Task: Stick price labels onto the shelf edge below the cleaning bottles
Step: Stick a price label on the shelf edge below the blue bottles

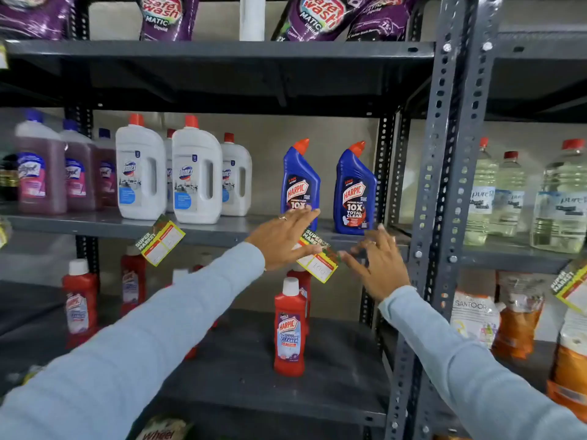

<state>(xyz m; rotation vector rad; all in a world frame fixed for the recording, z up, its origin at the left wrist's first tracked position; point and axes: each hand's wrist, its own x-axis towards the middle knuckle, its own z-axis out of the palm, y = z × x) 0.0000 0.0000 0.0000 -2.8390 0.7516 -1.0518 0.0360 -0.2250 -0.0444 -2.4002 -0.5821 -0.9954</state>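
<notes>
Clearly the step in hand is fixing a label [316, 260] to the shelf edge [216, 235] under the two blue Harpic bottles [300, 182]; it hangs tilted just below the edge, beneath the left one. The left hand [282, 239] lies flat with fingers spread, thumb on the label's upper left and fingertips reaching up over the edge to the foot of that bottle; it presses, it does not clench. The right hand [378, 265] is open too, fingers loosely splayed, its tips just beside the label's right end; whether they touch it I cannot tell, the hand being blurred.

Judging from the tilt, the next move calls for squaring the label to the edge and pressing its top strip down firmly, left hand steadying while the right smooths.

By count: two labels on this bay's edge, the second [160, 239] farther left under the white Domex bottles [197, 173], also tilted; a third [570, 287] shows at the far right on the next bay. Four white bottles; three purple ones [41, 173] at left; about five red bottles [289, 328] on the lower shelf, some blurred.
</notes>
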